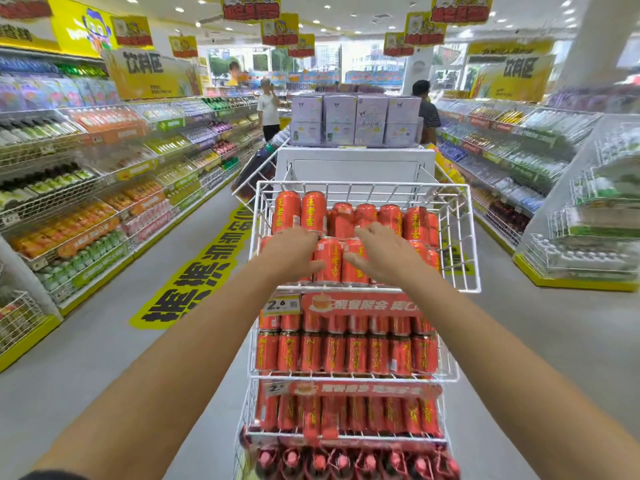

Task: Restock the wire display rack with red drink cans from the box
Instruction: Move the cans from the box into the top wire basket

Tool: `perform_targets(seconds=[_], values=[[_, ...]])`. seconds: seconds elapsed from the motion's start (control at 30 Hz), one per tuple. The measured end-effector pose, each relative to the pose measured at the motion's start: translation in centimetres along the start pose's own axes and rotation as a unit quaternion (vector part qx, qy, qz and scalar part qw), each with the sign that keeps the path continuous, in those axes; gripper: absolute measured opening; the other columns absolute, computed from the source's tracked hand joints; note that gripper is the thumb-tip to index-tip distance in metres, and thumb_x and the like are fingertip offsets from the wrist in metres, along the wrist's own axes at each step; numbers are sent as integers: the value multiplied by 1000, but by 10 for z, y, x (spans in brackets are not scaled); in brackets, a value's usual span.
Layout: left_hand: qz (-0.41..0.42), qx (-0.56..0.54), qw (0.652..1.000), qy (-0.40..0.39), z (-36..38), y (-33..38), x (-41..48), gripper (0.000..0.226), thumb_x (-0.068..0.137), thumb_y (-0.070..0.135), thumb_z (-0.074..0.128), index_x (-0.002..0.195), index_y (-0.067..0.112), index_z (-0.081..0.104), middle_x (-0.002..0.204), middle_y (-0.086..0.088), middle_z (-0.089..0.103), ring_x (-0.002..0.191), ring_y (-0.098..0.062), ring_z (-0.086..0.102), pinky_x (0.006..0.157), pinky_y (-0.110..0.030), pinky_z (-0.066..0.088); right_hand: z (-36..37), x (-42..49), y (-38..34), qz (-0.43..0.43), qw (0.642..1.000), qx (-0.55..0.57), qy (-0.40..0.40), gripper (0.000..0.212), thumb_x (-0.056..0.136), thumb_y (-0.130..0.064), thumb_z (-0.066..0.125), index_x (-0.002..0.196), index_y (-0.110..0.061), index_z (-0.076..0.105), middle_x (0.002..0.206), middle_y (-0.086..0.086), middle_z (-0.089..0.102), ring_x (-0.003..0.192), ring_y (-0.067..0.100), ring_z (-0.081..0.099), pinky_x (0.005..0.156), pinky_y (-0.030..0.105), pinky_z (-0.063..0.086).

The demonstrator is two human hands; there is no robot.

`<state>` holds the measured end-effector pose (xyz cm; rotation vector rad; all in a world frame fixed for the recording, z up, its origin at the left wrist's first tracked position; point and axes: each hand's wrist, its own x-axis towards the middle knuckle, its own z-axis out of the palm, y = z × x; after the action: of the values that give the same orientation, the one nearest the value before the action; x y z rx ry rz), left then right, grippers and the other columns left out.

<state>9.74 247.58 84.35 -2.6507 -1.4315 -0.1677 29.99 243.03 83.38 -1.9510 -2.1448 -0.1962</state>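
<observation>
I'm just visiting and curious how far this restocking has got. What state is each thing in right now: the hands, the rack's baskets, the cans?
Left hand: open, fingers spread on the cans in the top basket.
Right hand: open, resting on the same cans.
Top basket: partly filled, cans lying tilted.
Middle basket: full, cans upright.
Lower basket: full, cans upright.
Box: not in view.

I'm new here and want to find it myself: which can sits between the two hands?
Find the white wire rack mid-aisle and look in its top basket. Between the left hand and right hand, in the front row, stands a red can, its yellow lettering unobscured.
</observation>
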Motion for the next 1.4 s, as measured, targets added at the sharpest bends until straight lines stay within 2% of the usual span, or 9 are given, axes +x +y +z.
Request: perform_targets(seconds=[0.3,0.47,0.6,0.7,0.87,1.0,1.2,1.3,1.4], values=[[12,-56,998,1,19,19,-105,47,93,53,62,112,10,59,114,-16,61,108,-37,59,87,-46,51,-2,-101,-37,16,999,-30,-29,60,100,-56,51,138,-9,51,139,17,51,129,38,48,100,53,49],[-18,-78,997,3,24,-1,-184,54,94,45,61,135,10,55,121,-15,63,115,-35,59,90,-44,51,14,-132,-91,-43,999,15,-19,57,100,-56,51,139,-13,53,137,14,54,131,36,49,100,51,49],[-77,-76,993,-49,55,6,-216,41,97,44,61,111,6,58,100,-9,55,103,-33,59,78,-41,47,47,-163,-101,-41,998,34,-37,61,101,-56,50,148,-17,46,147,10,49,136,33,45,98,50,50],[-87,-100,987,-86,92,27,-218,43,95,49,61,108,8,55,106,-12,57,102,-34,58,81,-44,49,77,-184,-91,-23,997,36,-66,64,102,-57,48,149,-15,44,148,11,48,136,33,45,97,50,50],[-42,-152,976,-148,183,79,-208,45,92,47,61,115,9,60,110,-10,62,105,-30,59,84,-43,52,158,-228,-54,4,989,69,-128,57,101,-54,51,140,-13,51,136,10,55,128,31,50,94,46,51],[-41,-176,955,-234,282,123,-222,42,92,50,59,108,10,59,107,-13,63,99,-33,62,81,-44,52,246,-281,-30,39,973,95,-208,57,100,-53,54,138,-11,52,130,14,57,123,37,52,91,47,53],[-40,-212,911,-351,438,167,-272,47,94,46,59,124,11,59,126,-12,63,118,-33,60,94,-44,51,387,-375,-16,115,928,144,-325,53,99,-50,54,134,-10,52,129,16,56,122,38,54,92,43,47],[-59,-200,901,-381,514,174,-297,53,94,52,56,129,13,55,131,-11,60,123,-33,56,99,-46,50,456,-414,-16,153,905,154,-365,62,99,-48,53,146,-8,42,132,20,54,120,42,56,89,46,50],[-71,-199,891,-403,596,184,-317,53,97,52,52,129,11,53,133,-14,55,127,-34,51,102,-46,47,532,-444,-15,196,884,168,-389,50,101,-47,50,132,-8,55,123,21,58,117,40,58,87,44,50]])
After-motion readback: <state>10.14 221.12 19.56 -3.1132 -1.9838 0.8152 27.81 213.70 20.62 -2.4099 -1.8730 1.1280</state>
